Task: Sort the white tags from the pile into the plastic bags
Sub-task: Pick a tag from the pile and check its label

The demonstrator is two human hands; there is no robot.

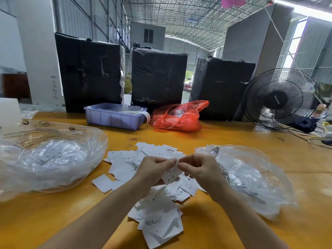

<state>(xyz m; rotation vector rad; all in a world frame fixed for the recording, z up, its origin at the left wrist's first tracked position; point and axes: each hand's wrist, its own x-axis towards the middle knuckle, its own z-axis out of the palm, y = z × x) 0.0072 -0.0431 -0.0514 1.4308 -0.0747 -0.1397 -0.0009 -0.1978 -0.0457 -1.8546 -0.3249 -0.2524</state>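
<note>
White tag (171,174) marked "S", pinched by both hands

White tags (154,212) between plastic bags (52,159)

Bright daylight floods in from blown-out openings at upper right, glaring off the clear plastic bags (251,177) and casting soft shadows on the yellow worktop (233,133). Wide-angle distortion bends the edges, with slight blur at far left.
</note>
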